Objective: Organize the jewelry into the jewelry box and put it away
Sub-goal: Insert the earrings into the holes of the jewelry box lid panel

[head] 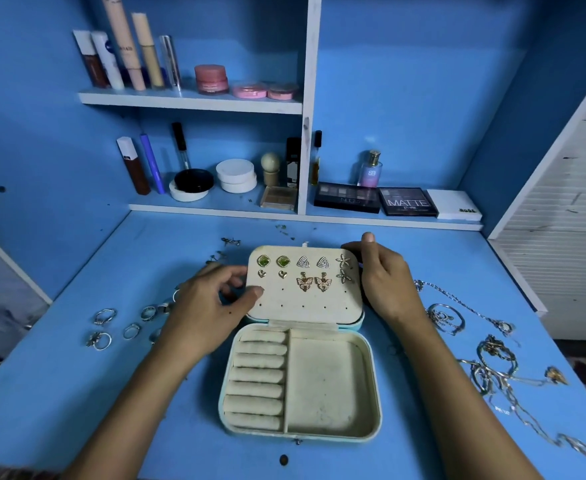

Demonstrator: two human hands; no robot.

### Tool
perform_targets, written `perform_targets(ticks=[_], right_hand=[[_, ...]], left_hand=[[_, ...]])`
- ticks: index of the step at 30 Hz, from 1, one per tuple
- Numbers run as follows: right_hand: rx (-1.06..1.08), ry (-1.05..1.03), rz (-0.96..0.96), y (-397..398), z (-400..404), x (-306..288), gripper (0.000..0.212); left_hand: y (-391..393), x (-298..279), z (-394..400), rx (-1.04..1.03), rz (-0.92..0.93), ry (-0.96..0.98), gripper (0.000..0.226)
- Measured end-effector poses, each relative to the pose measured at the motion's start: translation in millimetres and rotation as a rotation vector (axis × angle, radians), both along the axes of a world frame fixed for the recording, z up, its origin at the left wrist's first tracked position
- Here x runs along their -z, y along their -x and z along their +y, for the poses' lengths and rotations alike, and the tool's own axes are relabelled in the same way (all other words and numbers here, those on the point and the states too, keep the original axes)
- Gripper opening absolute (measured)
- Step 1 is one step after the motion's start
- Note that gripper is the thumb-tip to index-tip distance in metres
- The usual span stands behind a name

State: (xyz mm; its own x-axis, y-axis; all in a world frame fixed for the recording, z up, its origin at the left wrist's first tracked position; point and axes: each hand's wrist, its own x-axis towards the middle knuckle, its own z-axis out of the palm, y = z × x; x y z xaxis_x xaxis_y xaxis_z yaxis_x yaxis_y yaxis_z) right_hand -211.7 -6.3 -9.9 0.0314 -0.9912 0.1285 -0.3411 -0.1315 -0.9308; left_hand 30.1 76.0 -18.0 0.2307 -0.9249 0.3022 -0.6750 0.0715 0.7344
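While jewelry box (333, 386) lies open | both hands grip earring panel (305, 299)

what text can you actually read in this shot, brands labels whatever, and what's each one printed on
"MATTE": black palette on the lower shelf; the smaller line beneath is blurred.
"NUDES": dark eyeshadow palette left of it, faint.
"NUDE": front edge of the white box, small.
"SB": pink perfume bottle.
Blue logo on the white tube, upper shelf: too blurred.
Print on the tall beige tube and pink jar: unreadable.
Jewelry box: no text visible.
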Motion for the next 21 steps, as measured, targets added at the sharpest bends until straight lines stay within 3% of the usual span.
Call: perform_targets(ticks=[13,17,21], right_hand=[[-0.034,0.024,0.174,-3,1,4,0.052],[-0.043,0.032,0.192,-3,0,4,0.051],[-0.053,0.039,0.21,-3,0,2,0.052]], left_hand=[[-5,-8,-6,0.028,-0.028,-0.143,0.022],[-12,-23,-16,0.084,-0.113,-0.18,0.002],[-27,-42,-37,0.079,-0.179,-0.169,0.006]])
